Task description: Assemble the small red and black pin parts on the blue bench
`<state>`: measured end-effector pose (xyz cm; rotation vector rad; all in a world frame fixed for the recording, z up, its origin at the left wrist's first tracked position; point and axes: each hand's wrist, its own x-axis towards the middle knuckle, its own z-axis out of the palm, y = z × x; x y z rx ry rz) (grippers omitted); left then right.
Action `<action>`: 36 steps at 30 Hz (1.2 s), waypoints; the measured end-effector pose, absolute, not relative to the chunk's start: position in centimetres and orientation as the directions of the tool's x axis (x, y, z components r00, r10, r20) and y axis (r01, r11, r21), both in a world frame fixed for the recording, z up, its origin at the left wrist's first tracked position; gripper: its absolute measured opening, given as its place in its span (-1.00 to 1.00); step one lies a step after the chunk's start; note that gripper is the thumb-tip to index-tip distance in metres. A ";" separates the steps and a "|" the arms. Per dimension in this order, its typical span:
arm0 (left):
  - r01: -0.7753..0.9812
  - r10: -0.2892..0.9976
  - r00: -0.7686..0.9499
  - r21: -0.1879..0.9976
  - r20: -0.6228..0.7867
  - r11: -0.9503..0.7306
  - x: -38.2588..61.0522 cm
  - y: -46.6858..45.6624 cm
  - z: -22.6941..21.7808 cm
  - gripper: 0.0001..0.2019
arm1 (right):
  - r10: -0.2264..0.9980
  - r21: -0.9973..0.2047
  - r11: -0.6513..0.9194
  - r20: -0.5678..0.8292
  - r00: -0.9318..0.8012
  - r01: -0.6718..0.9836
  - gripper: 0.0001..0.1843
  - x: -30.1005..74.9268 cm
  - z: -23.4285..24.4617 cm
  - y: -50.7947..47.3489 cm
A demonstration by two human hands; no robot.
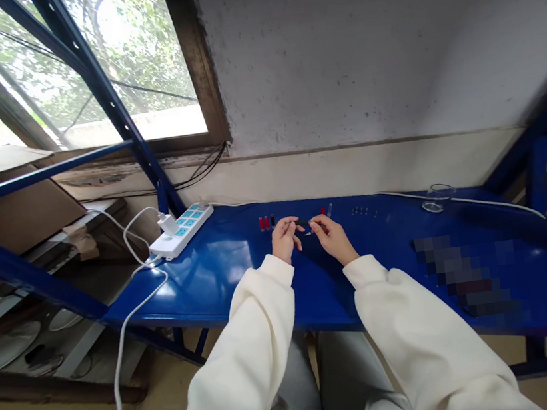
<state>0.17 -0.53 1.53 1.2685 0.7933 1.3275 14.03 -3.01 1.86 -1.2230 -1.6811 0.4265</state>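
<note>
Both my hands rest on a blue metal table [222, 272], with white sleeves on my arms. My left hand [285, 238] is closed in a pinch on one end of a small dark part [302, 223]. My right hand [331, 238] is closed too, its fingertips close to the other end of that part, on something I cannot make out. Just behind my hands, small red and black pieces [266, 222] stand in a row. A further row of tiny dark pieces [361, 210] lies to the right.
A white power strip [181, 230] with a plugged-in charger and white cable lies at the table's left. A thin white wire with clear rings [436, 197] runs along the right. A blurred patch [464, 274] covers part of the table. Blue shelving and cardboard stand left.
</note>
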 end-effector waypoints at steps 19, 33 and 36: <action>-0.249 0.978 0.116 0.958 0.175 -0.142 0.2 -0.4 1.5 -0.79 | 0.846 -0.722 0.470 0.533 -0.025 0.507 -0.71 13.8 1.5 -2.9; -0.288 0.980 0.118 0.950 0.162 -0.123 0.1 -0.1 1.1 -0.78 | 0.805 -0.619 0.489 0.592 -0.043 0.615 -0.70 14.0 1.3 -2.9; -0.300 0.984 0.084 0.946 0.154 -0.122 0.0 0.2 0.9 -0.77 | 0.815 -0.644 0.471 0.579 -0.018 0.603 -0.70 14.1 1.1 -2.8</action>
